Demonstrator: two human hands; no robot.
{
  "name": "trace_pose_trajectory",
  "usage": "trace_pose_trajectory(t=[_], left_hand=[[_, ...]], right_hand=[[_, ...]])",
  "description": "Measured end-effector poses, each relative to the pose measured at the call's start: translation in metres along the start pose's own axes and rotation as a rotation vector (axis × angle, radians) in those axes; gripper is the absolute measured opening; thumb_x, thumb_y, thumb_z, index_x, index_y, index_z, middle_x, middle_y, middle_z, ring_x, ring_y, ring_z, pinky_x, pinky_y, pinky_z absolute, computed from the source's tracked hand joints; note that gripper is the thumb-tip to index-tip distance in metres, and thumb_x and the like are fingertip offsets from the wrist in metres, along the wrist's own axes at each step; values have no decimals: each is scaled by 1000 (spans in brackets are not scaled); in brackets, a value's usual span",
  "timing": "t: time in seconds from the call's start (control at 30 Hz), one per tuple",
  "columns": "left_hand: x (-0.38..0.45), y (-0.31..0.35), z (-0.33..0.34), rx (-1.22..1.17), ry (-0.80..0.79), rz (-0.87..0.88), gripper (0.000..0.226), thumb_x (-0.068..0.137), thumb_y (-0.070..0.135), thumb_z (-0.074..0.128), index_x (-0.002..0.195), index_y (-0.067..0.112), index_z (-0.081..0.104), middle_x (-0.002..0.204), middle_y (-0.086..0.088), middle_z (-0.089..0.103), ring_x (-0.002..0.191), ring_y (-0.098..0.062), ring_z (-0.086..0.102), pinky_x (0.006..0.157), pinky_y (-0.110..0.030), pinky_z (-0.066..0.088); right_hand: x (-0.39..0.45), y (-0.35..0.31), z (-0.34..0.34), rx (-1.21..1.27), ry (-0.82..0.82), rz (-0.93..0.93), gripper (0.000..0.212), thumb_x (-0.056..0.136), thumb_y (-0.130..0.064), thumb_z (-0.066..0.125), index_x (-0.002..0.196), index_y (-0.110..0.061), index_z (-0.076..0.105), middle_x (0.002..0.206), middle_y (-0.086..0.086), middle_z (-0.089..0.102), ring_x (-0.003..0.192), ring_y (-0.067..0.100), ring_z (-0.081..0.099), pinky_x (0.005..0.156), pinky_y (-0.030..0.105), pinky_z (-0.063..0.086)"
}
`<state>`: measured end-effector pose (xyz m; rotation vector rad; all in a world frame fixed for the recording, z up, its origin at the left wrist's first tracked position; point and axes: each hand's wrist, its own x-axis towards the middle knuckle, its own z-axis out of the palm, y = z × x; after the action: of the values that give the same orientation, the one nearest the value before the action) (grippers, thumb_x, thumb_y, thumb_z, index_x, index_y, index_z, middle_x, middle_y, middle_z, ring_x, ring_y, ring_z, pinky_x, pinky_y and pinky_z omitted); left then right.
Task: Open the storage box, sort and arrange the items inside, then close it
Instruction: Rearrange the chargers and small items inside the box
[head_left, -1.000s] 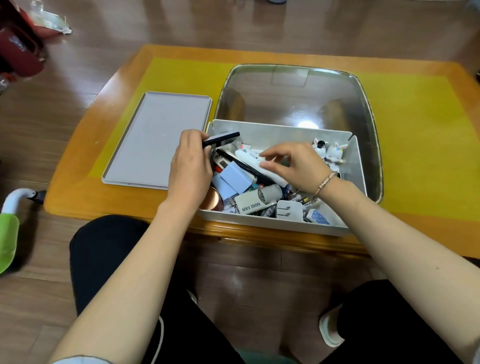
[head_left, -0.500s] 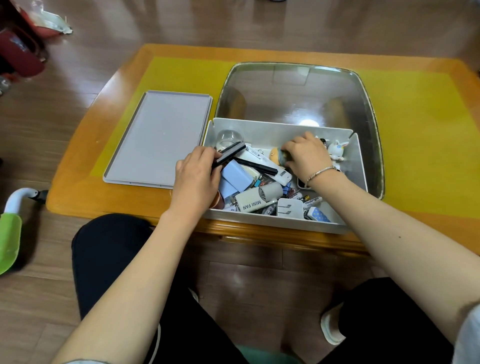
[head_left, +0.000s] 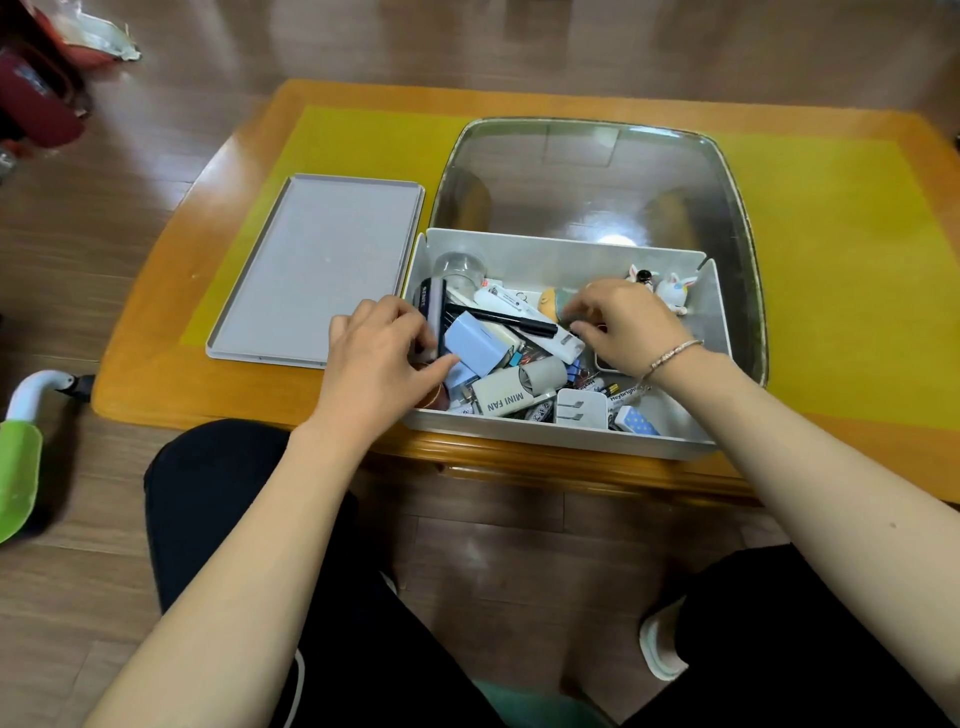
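The open white storage box (head_left: 561, 441) sits at the table's near edge, full of jumbled small items. Its flat grey lid (head_left: 322, 270) lies on the table to its left. My left hand (head_left: 379, 358) grips the near end of a slim black device (head_left: 432, 306) lying along the box's left wall. My right hand (head_left: 628, 327) reaches into the middle, its curled fingertips pinching a small yellow and teal figurine (head_left: 551, 304). Between the hands lie a blue block (head_left: 475, 343), a black pen (head_left: 511, 319) and a mini fan carton (head_left: 506, 400).
A clear cup (head_left: 460, 270) stands in the box's far left corner, two bunny figures (head_left: 672, 291) in the far right one. A large shiny tray (head_left: 737, 208) lies behind the box on the yellow table mat (head_left: 841, 260). A green-handled object (head_left: 21, 467) is on the floor at left.
My left hand has carried the black device down from above the box's left rim to its left wall. My right hand shifted from the white tube toward the figurine.
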<state>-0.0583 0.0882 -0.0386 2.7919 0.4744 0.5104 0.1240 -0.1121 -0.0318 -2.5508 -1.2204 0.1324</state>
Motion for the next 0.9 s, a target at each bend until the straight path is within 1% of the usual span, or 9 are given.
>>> trace_pose_trajectory(t=[0.1,0.23,0.33,0.4,0.47,0.53,0.63,0.73,0.9], left_hand=[[3,2,-1,45,-39,43,25,76,46,72,83,26,59,108,5,57,106,-19,44,82,-30,22],[16,10,3,78,-197,191,42,78,37,72,116,26,59,128,4,53,123,-21,37,98,-35,23],[31,18,11,136,-352,247,49,82,30,67,129,29,53,135,5,49,127,-21,35,104,-37,21],[38,20,16,158,-436,236,53,83,27,65,134,30,49,138,5,45,126,-22,35,104,-38,24],[42,21,21,167,-463,219,54,82,25,66,134,30,49,138,3,42,124,-23,35,101,-39,27],[45,22,24,166,-451,200,55,81,22,68,132,31,51,135,2,41,123,-24,35,98,-39,28],[48,20,25,173,-442,208,55,77,26,74,128,32,53,129,1,42,120,-23,37,95,-40,28],[49,19,25,178,-410,213,53,74,30,76,121,29,52,122,-1,42,114,-23,39,90,-39,29],[51,23,21,166,-435,166,42,73,29,74,98,28,40,101,4,51,102,-21,46,87,-39,25]], right_hand=[[-12,-4,-4,24,-34,43,13,85,-17,62,97,-14,69,89,4,66,87,23,60,78,33,49],[-26,7,-14,-7,-202,142,11,82,-18,66,93,-16,68,81,-2,64,80,19,60,70,23,40],[-39,17,-20,-58,-417,217,31,75,-37,75,96,-17,64,84,-3,63,78,15,56,70,23,41],[-46,20,-20,-110,-533,238,42,71,-42,76,104,-19,62,84,-8,56,79,14,53,71,22,40],[-49,23,-15,-184,-593,242,49,73,-38,75,114,-17,59,89,-7,54,80,13,51,73,21,41],[-51,24,-9,-183,-580,258,53,73,-32,73,120,-16,56,99,0,61,83,16,53,79,24,46],[-51,21,0,-146,-561,275,53,76,-26,68,125,-15,51,114,6,62,99,22,58,81,26,44],[-48,16,8,-180,-563,306,52,75,-26,67,122,-13,50,115,11,61,101,29,59,81,31,50],[-43,13,12,-256,-536,290,43,71,-33,71,108,-13,60,106,11,64,94,29,61,75,29,49]])
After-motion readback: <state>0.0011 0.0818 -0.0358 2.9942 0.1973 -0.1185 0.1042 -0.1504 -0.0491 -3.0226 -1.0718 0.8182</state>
